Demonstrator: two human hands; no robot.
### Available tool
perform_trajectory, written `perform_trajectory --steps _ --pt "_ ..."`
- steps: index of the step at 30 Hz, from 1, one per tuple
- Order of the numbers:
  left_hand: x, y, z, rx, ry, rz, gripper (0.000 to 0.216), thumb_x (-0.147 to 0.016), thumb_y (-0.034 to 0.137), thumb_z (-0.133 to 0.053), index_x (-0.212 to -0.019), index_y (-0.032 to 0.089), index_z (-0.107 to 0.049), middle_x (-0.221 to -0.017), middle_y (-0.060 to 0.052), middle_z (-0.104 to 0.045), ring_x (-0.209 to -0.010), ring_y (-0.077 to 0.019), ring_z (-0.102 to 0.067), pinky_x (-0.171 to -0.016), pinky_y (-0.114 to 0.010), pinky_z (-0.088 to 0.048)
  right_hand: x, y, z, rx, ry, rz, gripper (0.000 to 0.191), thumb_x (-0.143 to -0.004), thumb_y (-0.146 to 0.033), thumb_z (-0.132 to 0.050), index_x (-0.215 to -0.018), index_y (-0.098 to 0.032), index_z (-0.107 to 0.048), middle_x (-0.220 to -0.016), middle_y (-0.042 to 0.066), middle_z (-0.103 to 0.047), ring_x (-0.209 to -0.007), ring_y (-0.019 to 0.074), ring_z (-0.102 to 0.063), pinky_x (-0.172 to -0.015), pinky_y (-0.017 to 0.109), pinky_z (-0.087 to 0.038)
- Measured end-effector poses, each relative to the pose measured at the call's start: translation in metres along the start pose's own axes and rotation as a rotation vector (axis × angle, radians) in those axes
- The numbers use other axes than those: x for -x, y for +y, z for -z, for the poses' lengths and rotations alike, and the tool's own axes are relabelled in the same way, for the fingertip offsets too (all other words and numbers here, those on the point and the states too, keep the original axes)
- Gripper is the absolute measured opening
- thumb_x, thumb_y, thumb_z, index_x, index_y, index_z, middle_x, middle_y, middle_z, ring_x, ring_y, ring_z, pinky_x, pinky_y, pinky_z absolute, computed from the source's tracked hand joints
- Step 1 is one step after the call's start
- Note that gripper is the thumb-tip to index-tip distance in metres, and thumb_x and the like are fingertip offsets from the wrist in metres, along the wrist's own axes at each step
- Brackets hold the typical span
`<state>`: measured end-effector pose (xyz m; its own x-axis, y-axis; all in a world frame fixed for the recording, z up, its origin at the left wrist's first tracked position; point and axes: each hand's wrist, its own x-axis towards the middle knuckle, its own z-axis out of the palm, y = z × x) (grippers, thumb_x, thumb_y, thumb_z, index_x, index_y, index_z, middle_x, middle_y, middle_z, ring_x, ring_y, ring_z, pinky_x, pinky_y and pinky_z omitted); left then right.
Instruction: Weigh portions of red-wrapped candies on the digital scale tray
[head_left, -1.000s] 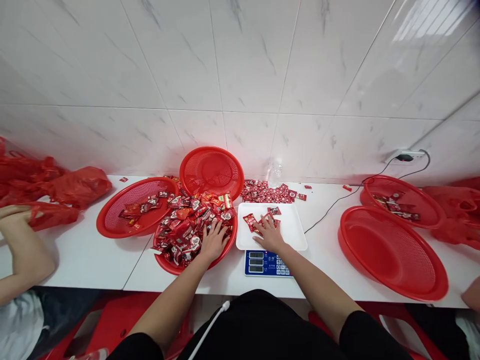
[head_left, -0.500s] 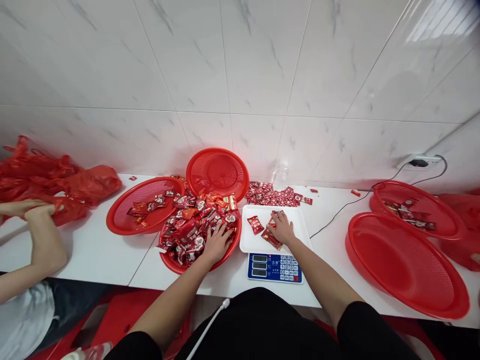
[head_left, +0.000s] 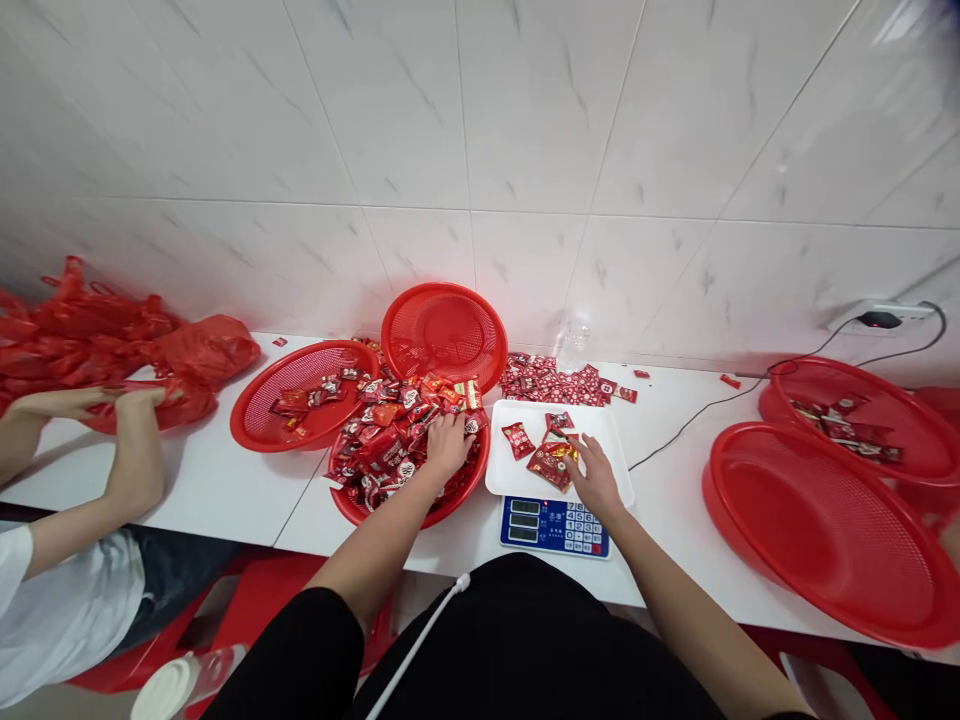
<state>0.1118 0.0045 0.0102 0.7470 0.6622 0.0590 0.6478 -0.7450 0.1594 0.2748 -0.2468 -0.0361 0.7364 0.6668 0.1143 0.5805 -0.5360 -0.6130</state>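
Note:
My left hand (head_left: pixel 448 447) reaches into a red basket (head_left: pixel 346 503) heaped with shiny red wrapped snack packets (head_left: pixel 390 440). Its fingers are bent down among the packets, and what lies under them is hidden. Over the white tray (head_left: pixel 615 470) of a digital scale, my right hand (head_left: pixel 598 478) has its fingers apart, beside a brown-and-red packet (head_left: pixel 551 466). A small red packet (head_left: pixel 517 440) lies left of it on the tray, and another small packet (head_left: pixel 559 423) lies behind it. The blue scale panel (head_left: pixel 555 527) faces me.
Many small red packets (head_left: pixel 555 383) lie behind the scale, near a clear container (head_left: pixel 573 342). Other red baskets (head_left: pixel 444 335) stand left and behind, with two more (head_left: pixel 817 540) at right. A cable (head_left: pixel 701 408) crosses the table. At left, a co-worker's hands (head_left: pixel 139 410) handle red bags (head_left: pixel 210 350).
My right hand has drawn back toward the tray's right side, uncovering the packets there. My left hand has shifted deeper into the basket, its fingers more bunched. The view has shifted slightly.

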Motion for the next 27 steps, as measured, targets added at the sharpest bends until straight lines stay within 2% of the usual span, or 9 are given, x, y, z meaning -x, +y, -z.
perform_trajectory --steps 5,7,10,12,16,18,20,24,27 --pt "-0.008 -0.003 0.001 0.051 0.044 -0.077 0.016 -0.082 0.024 -0.055 -0.095 0.019 -0.062 -0.108 -0.012 -0.058 -0.106 -0.0281 -0.049 -0.093 -0.041 -0.034 0.027 0.033 0.022 -0.052 0.083 -0.135 0.053 -0.089 -0.051 -0.038 -0.126 -0.016 -0.055 -0.141 0.014 -0.040 -0.133 0.0261 -0.034 -0.108 0.045 -0.033" --pt "-0.004 -0.003 0.005 0.162 0.079 -0.120 0.009 -0.083 0.021 -0.052 -0.086 0.020 -0.061 -0.098 -0.009 -0.061 -0.099 -0.0255 -0.052 -0.088 -0.038 -0.037 0.036 0.035 0.026 -0.048 0.089 -0.166 0.052 -0.089 -0.049 -0.039 -0.126 -0.016 -0.055 -0.140 0.014 -0.042 -0.133 0.0263 -0.035 -0.107 0.045 -0.034" --pt "0.002 0.006 0.011 0.445 0.073 -0.077 0.010 -0.084 0.026 -0.052 -0.085 0.020 -0.059 -0.087 -0.005 -0.063 -0.085 -0.0201 -0.057 -0.078 -0.032 -0.043 0.049 0.028 0.027 -0.042 0.074 -0.182 0.049 -0.089 -0.045 -0.041 -0.125 -0.017 -0.055 -0.140 0.012 -0.042 -0.133 0.0255 -0.036 -0.107 0.044 -0.035" --pt "0.006 0.018 0.011 0.635 -0.009 -0.012 0.013 -0.082 0.031 -0.056 -0.087 0.019 -0.057 -0.084 -0.002 -0.064 -0.075 -0.0168 -0.058 -0.070 -0.029 -0.045 0.056 0.019 0.025 -0.040 0.049 -0.182 0.046 -0.089 -0.043 -0.041 -0.125 -0.018 -0.056 -0.141 0.011 -0.041 -0.133 0.0248 -0.036 -0.106 0.043 -0.036" --pt "0.012 0.048 -0.001 0.951 -0.346 0.150 0.025 -0.075 0.026 -0.064 -0.096 0.017 -0.053 -0.077 -0.001 -0.063 -0.058 -0.0127 -0.059 -0.058 -0.025 -0.047 0.068 -0.003 0.020 -0.050 0.027 -0.197 0.045 -0.090 -0.041 -0.039 -0.126 -0.020 -0.053 -0.143 0.009 -0.038 -0.132 0.0231 -0.037 -0.106 0.040 -0.038" --pt "0.015 0.059 -0.009 1.041 -0.475 0.204 0.036 -0.078 0.023 -0.062 -0.110 0.017 -0.048 -0.082 -0.003 -0.065 -0.059 -0.0121 -0.061 -0.058 -0.025 -0.050 0.072 -0.012 0.017 -0.042 0.014 -0.221 0.045 -0.090 -0.040 -0.038 -0.129 -0.020 -0.051 -0.145 0.008 -0.035 -0.133 0.0227 -0.036 -0.105 0.039 -0.038" --pt "0.018 0.063 -0.014 1.024 -0.511 0.160 0.049 -0.080 0.021 -0.060 -0.125 0.018 -0.041 -0.096 -0.007 -0.066 -0.067 -0.0124 -0.063 -0.064 -0.026 -0.052 0.077 -0.020 0.015 -0.007 -0.006 -0.244 0.046 -0.090 -0.039 -0.038 -0.131 -0.020 -0.049 -0.148 0.008 -0.030 -0.134 0.0232 -0.033 -0.106 0.039 -0.037" --pt "0.023 0.058 -0.015 0.866 -0.405 -0.074 0.063 -0.076 0.020 -0.061 -0.135 0.018 -0.037 -0.127 -0.013 -0.056 -0.074 -0.0130 -0.062 -0.078 -0.031 -0.051 0.077 -0.030 0.009 0.116 -0.054 -0.258 0.049 -0.089 -0.037 -0.043 -0.135 -0.021 -0.044 -0.151 0.009 -0.021 -0.139 0.0276 -0.021 -0.109 0.043 -0.031" --pt "0.033 0.048 -0.013 0.841 -0.335 -0.135 0.059 -0.077 0.019 -0.058 -0.134 0.017 -0.040 -0.136 -0.014 -0.048 -0.075 -0.0128 -0.061 -0.082 -0.034 -0.050 0.065 -0.033 0.006 0.197 -0.103 -0.231 0.053 -0.089 -0.037 -0.045 -0.139 -0.022 -0.039 -0.153 0.009 -0.017 -0.141 0.0294 -0.013 -0.110 0.046 -0.026"
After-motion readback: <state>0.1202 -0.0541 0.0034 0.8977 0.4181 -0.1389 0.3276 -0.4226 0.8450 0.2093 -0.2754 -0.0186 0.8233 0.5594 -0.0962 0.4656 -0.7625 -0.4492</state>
